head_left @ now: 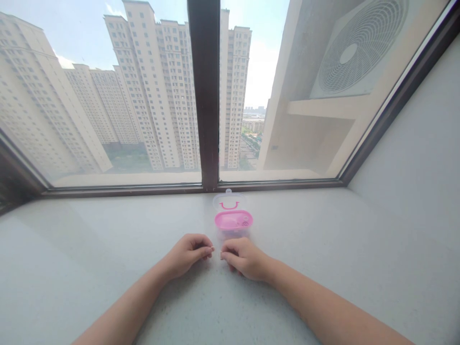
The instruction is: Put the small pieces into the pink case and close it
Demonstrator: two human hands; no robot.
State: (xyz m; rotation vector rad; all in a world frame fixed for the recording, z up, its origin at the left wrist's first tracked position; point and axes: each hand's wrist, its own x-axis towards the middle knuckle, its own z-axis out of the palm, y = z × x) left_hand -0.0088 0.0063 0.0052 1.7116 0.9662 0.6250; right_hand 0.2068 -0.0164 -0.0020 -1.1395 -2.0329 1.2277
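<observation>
My left hand (192,251) hovers low over the pale sill, thumb and forefinger pinched together. A tiny whitish bit shows at its fingertips, too small to name. Just across a narrow gap, my right hand (244,258) makes a similar pinch, also with a small pale spot at the tips. Whether these are held pieces or fingernails I cannot make out. Behind the hands stands a small oval plastic box with a pink tray (226,220) over a clear lower part. Its clear lid (241,200), with a pink handle, is raised at the back. My right hand partly covers the box's lower front.
A speckled whitish sill (89,249) spreads out under both arms. At its back edge runs a dark window frame (125,189) with a thick upright bar (204,96). A white wall (413,143) bounds the right side. Tall buildings and an outdoor fan unit are beyond the glass.
</observation>
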